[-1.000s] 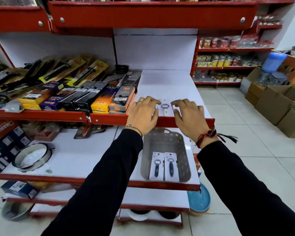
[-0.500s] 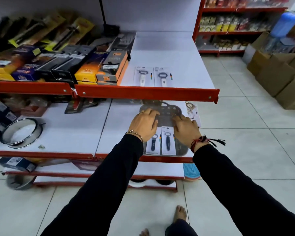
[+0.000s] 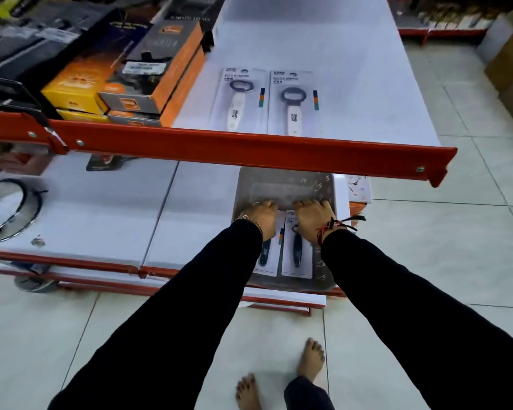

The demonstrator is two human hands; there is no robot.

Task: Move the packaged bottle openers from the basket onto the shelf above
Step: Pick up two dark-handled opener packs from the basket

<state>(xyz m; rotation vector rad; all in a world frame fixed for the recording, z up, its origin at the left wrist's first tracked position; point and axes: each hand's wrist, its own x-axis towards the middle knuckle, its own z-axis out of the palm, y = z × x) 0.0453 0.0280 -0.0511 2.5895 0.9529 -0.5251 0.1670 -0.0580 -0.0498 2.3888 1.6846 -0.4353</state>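
Two packaged bottle openers with dark handles, one on the left [image 3: 267,257] and one on the right [image 3: 297,257], lie flat side by side in the grey basket [image 3: 328,186] on the lower shelf. My left hand [image 3: 259,216] curls its fingers over the top end of the left pack. My right hand [image 3: 312,217] does the same on the right pack. My fingertips are hidden behind the knuckles. On the upper shelf [image 3: 353,84], two white-handled packaged openers, a left one [image 3: 237,102] and a right one [image 3: 292,106], lie next to each other near the front edge.
The red front lip [image 3: 249,150] of the upper shelf overhangs the basket's far end. Orange and black boxes [image 3: 148,81] crowd the upper shelf's left part. A round metal ring [image 3: 9,208] lies on the lower shelf at left. Bare feet [image 3: 310,361] stand on the tiled floor.
Both hands came down from the upper shelf, leaving two white-handled packs there, and reached into the basket. They now rest further in, at the top ends of the two dark-handled packs.
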